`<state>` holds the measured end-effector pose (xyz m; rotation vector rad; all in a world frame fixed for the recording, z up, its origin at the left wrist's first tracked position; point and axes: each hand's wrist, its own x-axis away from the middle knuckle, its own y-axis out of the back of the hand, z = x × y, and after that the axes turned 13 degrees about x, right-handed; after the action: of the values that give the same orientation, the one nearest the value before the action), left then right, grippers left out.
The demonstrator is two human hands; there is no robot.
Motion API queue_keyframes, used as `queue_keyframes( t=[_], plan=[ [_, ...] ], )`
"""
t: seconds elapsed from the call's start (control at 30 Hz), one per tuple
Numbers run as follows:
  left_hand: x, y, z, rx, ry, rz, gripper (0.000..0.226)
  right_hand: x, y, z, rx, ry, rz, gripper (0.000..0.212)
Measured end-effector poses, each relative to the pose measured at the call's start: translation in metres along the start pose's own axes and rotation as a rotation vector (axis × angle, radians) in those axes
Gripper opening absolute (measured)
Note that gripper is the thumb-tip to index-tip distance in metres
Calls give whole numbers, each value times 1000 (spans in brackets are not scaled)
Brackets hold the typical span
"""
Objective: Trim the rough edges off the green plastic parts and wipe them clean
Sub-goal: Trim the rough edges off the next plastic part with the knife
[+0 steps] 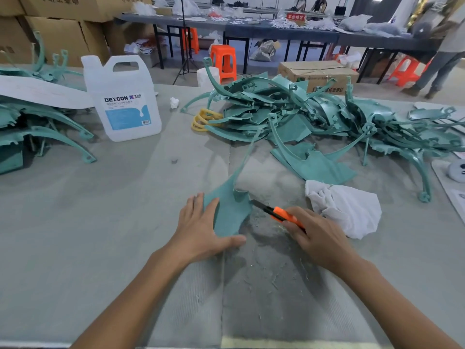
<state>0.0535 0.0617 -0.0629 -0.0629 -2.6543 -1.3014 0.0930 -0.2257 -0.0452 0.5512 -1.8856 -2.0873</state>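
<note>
Teal-green moulded plastic part [230,217], a thin flat panel running out into a long curved arm, is lying on the grey felt-covered table [100,222] directly in front of the person. Its arm is reaching away toward 12 o'clock.

Left hand [198,230] is pressing the panel down, fingers straight and spread over its 9 o'clock side, thumb lying along the near edge. Right hand [314,235] is gripping an orange-and-black utility knife [279,214], fingers curled round the handle. The blade is pointing at the panel's 3 o'clock edge; whether it is touching cannot be told.

Crumpled white cloth [347,207] is sitting at 3 o'clock, just beside the knife hand. Tangled heap of green parts [302,114] is lying at 1 o'clock, a white plastic jug with a blue label [123,99] is standing at 11.

Handling, as judged: the part is looking light and thin, likely springing a little under the blade, with the slender arm the weak spot. Holding is probably working best flat on the broad panel, close to the edge being cut and behind the blade's path, not by the arm. The felt is likely helping against sliding.
</note>
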Motion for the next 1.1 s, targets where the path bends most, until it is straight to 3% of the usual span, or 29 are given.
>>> queue_keyframes(
  t=[0.1,0.3,0.47,0.67,0.9,1.1],
  plan=[
    [16,1,10,-15,-94,15,122,1,-3,-3,-59,-43,-52,27],
    [35,9,6,-61,-248,-280,69,9,-3,4,-312,-128,-143,16],
    [37,18,-6,-19,-240,-445,60,16,5,31,-562,-128,-167,13],
    [39,22,-12,-45,-201,-467,75,18,10,63,-686,-42,-73,16],
    [38,26,-12,-28,-209,-456,80,15,15,71,-670,2,-6,19],
    [38,29,-6,70,-223,-410,62,9,11,73,-609,17,-14,25]
  ],
)
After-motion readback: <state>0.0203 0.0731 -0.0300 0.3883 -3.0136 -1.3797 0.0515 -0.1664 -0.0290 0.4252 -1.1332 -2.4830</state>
